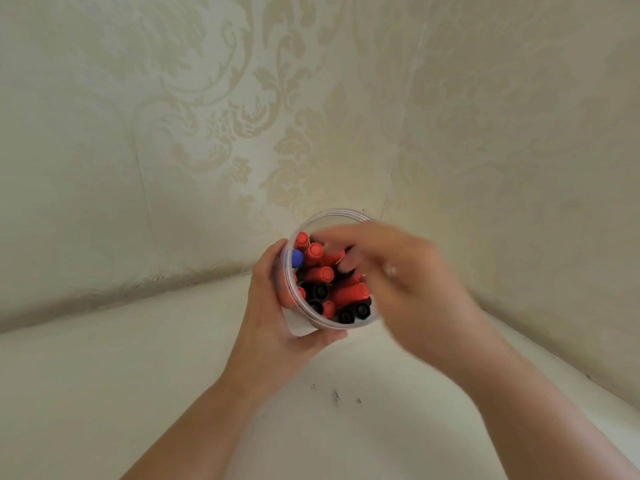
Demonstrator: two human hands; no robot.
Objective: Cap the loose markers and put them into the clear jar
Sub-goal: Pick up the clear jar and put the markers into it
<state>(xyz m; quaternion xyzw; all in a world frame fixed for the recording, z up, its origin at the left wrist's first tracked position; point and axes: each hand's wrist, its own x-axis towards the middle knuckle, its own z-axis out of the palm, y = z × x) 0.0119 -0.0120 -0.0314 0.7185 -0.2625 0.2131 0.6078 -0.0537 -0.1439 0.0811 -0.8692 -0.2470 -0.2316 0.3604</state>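
Observation:
A clear jar (323, 325) is held above the white table, tilted toward me, with my left hand (273, 313) wrapped round its left side and bottom. Inside stand several capped markers: red ones (349, 294), black ones (346, 315) and one blue cap (297, 258) at the left wall. My right hand (398, 271) is blurred over the jar's mouth, fingers reaching in among the marker tops. Whether its fingertips pinch a marker cannot be made out.
The white table (138, 393) meets patterned beige wallpaper (242, 116) in a corner right behind the jar. A few small dark ink specks (335, 396) mark the tabletop in front of me.

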